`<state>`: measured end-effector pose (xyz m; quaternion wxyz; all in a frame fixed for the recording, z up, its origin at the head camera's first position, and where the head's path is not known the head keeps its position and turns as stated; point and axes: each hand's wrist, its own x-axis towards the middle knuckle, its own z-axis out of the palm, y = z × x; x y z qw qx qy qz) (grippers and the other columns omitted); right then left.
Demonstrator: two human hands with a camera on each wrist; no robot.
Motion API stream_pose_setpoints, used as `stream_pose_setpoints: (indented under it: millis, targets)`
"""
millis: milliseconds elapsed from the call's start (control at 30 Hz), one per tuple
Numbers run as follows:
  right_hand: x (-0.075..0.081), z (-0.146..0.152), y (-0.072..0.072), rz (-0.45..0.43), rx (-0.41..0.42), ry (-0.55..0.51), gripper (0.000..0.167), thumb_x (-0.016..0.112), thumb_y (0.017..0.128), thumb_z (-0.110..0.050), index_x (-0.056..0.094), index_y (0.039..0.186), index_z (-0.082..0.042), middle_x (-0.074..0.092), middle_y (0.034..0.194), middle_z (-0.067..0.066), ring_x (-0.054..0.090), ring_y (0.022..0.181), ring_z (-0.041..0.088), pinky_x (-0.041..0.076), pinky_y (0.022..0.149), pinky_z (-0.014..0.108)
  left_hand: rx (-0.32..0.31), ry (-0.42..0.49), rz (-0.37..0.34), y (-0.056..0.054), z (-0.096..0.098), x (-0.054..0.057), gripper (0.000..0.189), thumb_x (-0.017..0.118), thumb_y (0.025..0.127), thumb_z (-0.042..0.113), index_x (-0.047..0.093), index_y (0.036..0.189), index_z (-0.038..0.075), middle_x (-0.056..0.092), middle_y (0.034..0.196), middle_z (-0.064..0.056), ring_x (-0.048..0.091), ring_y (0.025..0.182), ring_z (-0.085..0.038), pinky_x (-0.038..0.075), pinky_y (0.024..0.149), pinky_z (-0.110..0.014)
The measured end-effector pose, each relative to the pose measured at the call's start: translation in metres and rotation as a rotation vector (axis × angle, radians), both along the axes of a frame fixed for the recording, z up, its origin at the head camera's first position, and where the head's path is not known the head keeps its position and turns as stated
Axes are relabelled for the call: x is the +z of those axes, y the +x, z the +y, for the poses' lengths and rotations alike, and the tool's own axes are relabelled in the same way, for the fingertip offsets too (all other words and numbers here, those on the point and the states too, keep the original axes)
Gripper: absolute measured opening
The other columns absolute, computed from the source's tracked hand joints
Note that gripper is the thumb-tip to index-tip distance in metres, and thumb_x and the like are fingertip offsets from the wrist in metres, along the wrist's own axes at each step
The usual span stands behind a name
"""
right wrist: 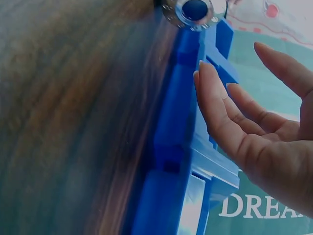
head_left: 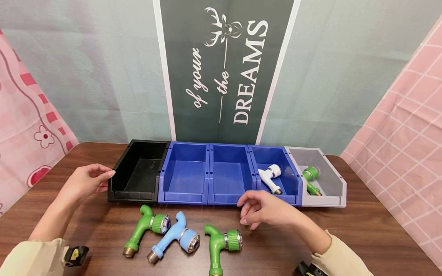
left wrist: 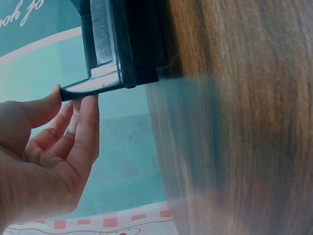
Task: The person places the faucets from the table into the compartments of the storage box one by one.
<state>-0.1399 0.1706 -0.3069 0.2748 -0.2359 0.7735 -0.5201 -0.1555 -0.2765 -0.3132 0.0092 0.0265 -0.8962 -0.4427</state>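
At the left end of the bin row, my left hand (head_left: 84, 179) pinches the side wall of the black bin (head_left: 141, 197) between thumb and fingers. The left wrist view shows the thumb (left wrist: 45, 107) on one face of that wall and the fingers behind it. My right hand (head_left: 266, 209) holds nothing; its fingers are loosely bent in front of the blue bins (head_left: 228, 198). Below it lies a green faucet (head_left: 215, 245) with a chrome-ringed knob. Further left on the table are a light blue faucet (head_left: 174, 232) and another green faucet (head_left: 141, 228).
A white faucet (head_left: 267, 177) lies in the rightmost blue bin (head_left: 293, 199). Beside it, a grey bin (head_left: 340, 201) holds a green faucet (head_left: 310, 176). The bins stand side by side along the back of the wooden table (head_left: 376, 226), before a printed curtain (head_left: 310, 76).
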Motion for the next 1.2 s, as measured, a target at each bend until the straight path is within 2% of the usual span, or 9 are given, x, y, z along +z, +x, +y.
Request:
stream_pose_setpoints:
  millis: [333,400,533,600,633,833,933,1100,1200]
  targets:
    - [-0.008,-0.007,0.006,-0.046,0.063,0.006,0.037,0.070,0.074,0.000,0.051,0.104,0.009,0.058,0.083,0.010,0.059,0.068,0.016,0.054,0.058,0.036,0.000,0.007,0.011,-0.002,-0.002,-0.002,0.033,0.051,0.094,0.015,0.052,0.103,-0.017,0.061,0.078,-0.002,0.056,0.061,-0.007,0.053,0.057,-0.025]
    - [-0.010,-0.008,0.006,-0.052,0.079,0.003,0.037,0.070,0.074,0.000,0.051,0.104,0.009,0.058,0.082,0.011,0.059,0.068,0.016,0.054,0.057,0.034,0.020,0.022,0.006,-0.003,-0.003,-0.003,0.031,0.053,0.094,0.015,0.054,0.101,-0.015,0.061,0.076,-0.002,0.056,0.060,-0.008,0.053,0.056,-0.025]
    - [-0.013,-0.009,0.008,-0.061,0.106,0.006,0.037,0.071,0.072,0.000,0.051,0.103,0.009,0.058,0.081,0.010,0.058,0.066,0.015,0.054,0.056,0.031,0.022,0.024,0.000,-0.003,-0.003,-0.003,0.031,0.053,0.094,0.015,0.054,0.100,-0.014,0.062,0.077,-0.003,0.057,0.061,-0.008,0.053,0.056,-0.026]
    - [-0.015,-0.010,0.009,-0.066,0.112,0.013,0.037,0.071,0.072,0.000,0.052,0.102,0.009,0.058,0.080,0.009,0.058,0.065,0.014,0.053,0.055,0.029,0.022,0.020,-0.006,-0.002,-0.002,-0.002,0.031,0.052,0.094,0.016,0.054,0.101,-0.015,0.062,0.078,-0.003,0.057,0.061,-0.008,0.053,0.056,-0.026]
    - [-0.016,-0.010,0.009,-0.067,0.113,0.015,0.037,0.072,0.071,0.000,0.052,0.102,0.008,0.058,0.079,0.008,0.057,0.064,0.014,0.053,0.055,0.029,0.000,0.007,-0.001,-0.001,-0.002,-0.002,0.033,0.051,0.095,0.015,0.052,0.103,-0.017,0.062,0.079,-0.003,0.056,0.062,-0.007,0.053,0.057,-0.026]
    - [-0.019,-0.013,0.011,-0.053,0.113,0.032,0.037,0.074,0.069,-0.001,0.054,0.100,0.006,0.055,0.078,0.009,0.056,0.061,0.012,0.053,0.053,0.028,0.001,-0.004,-0.004,0.000,-0.001,0.000,0.033,0.050,0.095,0.014,0.051,0.104,-0.017,0.061,0.080,-0.004,0.057,0.062,-0.008,0.054,0.057,-0.026]
    - [-0.019,-0.014,0.013,-0.024,0.119,0.046,0.037,0.075,0.068,0.000,0.055,0.098,0.004,0.054,0.077,0.008,0.055,0.061,0.012,0.053,0.052,0.027,-0.001,-0.005,0.001,0.000,-0.001,0.000,0.033,0.050,0.095,0.015,0.052,0.104,-0.017,0.061,0.080,-0.004,0.057,0.062,-0.008,0.054,0.058,-0.026]
    - [-0.017,-0.015,0.015,0.105,0.142,0.117,0.038,0.078,0.065,-0.003,0.057,0.097,0.000,0.056,0.074,0.001,0.054,0.065,0.008,0.048,0.054,0.021,-0.001,-0.010,0.007,0.000,-0.001,0.000,0.034,0.051,0.095,0.016,0.051,0.104,-0.017,0.061,0.078,-0.003,0.057,0.061,-0.008,0.054,0.057,-0.027]
    - [-0.016,-0.017,0.016,0.152,0.148,0.150,0.038,0.079,0.064,-0.004,0.058,0.096,-0.002,0.056,0.072,-0.002,0.053,0.065,0.006,0.047,0.056,0.020,-0.004,-0.008,0.009,-0.001,-0.001,-0.002,0.035,0.051,0.094,0.016,0.051,0.104,-0.017,0.060,0.077,-0.003,0.057,0.060,-0.007,0.054,0.057,-0.026]
